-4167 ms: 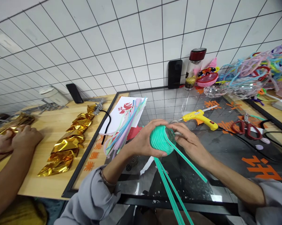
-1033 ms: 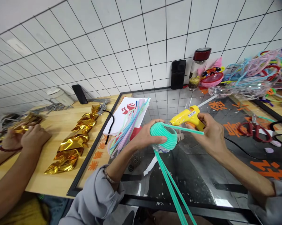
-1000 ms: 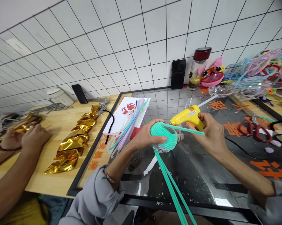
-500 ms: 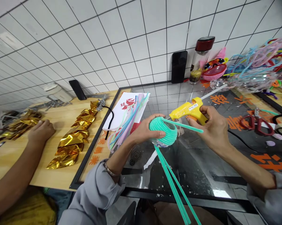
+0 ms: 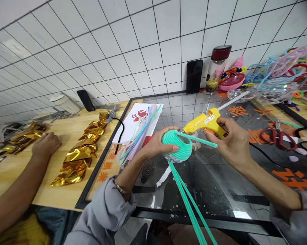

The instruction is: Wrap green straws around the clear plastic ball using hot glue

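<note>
Lifted from the tabletop [image 5: 214, 183], where it had lain about 4 seconds earlier, the yellow glue gun [image 5: 203, 123] was now in the right hand [image 5: 233, 139]. That hand gripped the handle, with the nozzle directed left at the upper edge of the green-wrapped cup [image 5: 177, 148]; contact between nozzle and cup could not be confirmed. The left hand [image 5: 161, 144] grasped the cup from its left side, thumb across the front, and held it above the tabletop with its opening tilted up and to the right. 1 green strand [image 5: 200, 139] extended from the cup toward the right thumb; whether the thumb pinched its end could not be determined. Further green strands [image 5: 185, 197] hung below the cup, past the table's near edge. Left of the cup, pastel strands [image 5: 144, 131] lay on white paper [image 5: 125, 124]. Right of the glue gun lay red-handled scissors [image 5: 282, 139]. Behind it, 1 black phone [image 5: 194, 76] leaned against the wall beside a bottle [image 5: 214, 73].
</note>
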Motion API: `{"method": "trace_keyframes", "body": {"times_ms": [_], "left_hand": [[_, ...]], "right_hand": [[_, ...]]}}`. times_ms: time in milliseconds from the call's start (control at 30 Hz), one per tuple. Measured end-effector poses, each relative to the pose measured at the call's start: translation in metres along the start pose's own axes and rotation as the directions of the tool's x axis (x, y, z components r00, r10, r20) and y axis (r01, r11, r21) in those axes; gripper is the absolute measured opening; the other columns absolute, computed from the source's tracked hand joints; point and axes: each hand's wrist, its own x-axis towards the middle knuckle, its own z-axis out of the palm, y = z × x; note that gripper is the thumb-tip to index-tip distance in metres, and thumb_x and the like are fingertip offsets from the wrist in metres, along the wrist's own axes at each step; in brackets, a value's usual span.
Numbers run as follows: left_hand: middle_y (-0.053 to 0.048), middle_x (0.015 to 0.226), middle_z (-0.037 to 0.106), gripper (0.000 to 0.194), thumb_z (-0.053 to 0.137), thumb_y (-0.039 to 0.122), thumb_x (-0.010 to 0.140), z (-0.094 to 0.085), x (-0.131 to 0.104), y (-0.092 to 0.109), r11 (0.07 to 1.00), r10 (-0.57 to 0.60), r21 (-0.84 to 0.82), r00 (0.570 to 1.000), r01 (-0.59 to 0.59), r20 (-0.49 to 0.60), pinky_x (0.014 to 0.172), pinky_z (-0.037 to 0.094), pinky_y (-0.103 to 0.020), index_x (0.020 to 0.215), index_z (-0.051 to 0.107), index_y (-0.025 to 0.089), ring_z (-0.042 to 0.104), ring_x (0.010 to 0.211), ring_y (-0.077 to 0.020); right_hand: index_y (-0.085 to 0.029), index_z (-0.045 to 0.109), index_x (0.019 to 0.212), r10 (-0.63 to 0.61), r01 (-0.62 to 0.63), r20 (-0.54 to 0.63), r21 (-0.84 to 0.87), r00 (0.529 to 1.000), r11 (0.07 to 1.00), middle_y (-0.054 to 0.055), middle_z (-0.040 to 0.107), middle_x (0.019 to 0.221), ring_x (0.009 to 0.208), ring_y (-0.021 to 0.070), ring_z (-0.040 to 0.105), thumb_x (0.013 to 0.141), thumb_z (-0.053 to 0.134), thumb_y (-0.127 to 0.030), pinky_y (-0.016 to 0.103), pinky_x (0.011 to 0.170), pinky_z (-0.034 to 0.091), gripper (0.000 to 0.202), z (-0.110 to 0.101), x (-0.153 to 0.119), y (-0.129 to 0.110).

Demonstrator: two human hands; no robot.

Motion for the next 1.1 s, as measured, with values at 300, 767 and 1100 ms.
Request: {"method": "trace_keyframes", "body": {"times_ms": [300, 767, 1100], "left_hand": [[-0.011, 0.115, 0.066, 0.085, 0.087, 0.044, 0.053, -0.0014, 0.002, -0.0002, 0.999, 0.016, 0.041, 1.0, -0.016, 0.007, 0.084, 0.051, -0.032, 0.127, 0.058, 0.014, 0.062, 0.1, -0.0243], [-0.011, 0.113, 0.067, 0.087, 0.087, 0.045, 0.053, -0.0007, 0.0009, 0.001, 0.999, 0.009, 0.041, 1.0, -0.009, 0.011, 0.081, 0.051, -0.033, 0.128, 0.057, 0.013, 0.062, 0.097, -0.0243], [-0.009, 0.11, 0.066, 0.085, 0.087, 0.044, 0.054, -0.0008, -0.0003, -0.0009, 1.0, -0.001, 0.022, 1.0, 0.0, 0.01, 0.079, 0.052, -0.031, 0.128, 0.057, 0.015, 0.062, 0.093, -0.0224]], "right_hand": [[-0.023, 0.061, 0.094, -0.036, 0.036, 0.001, -0.002, 0.999, 0.999, 0.008, 0.072, 0.087, 0.074, 0.0261, 0.067, 0.082, 0.065, -0.046, 0.04, 0.067, 0.054, 0.026, -0.0025, 0.0005, 0.0009], [-0.022, 0.06, 0.096, -0.176, 0.173, -0.059, -0.048, 0.983, 0.984, 0.004, 0.071, 0.084, 0.07, 0.0217, 0.066, 0.083, 0.068, -0.035, 0.034, 0.063, 0.051, 0.02, -0.0058, 0.0016, 0.0035], [-0.021, 0.06, 0.097, -0.271, 0.269, -0.087, -0.028, 0.959, 0.963, 0.003, 0.069, 0.082, 0.067, 0.0197, 0.064, 0.084, 0.069, -0.03, 0.032, 0.06, 0.049, 0.018, -0.0091, 0.0031, 0.0042]]}}
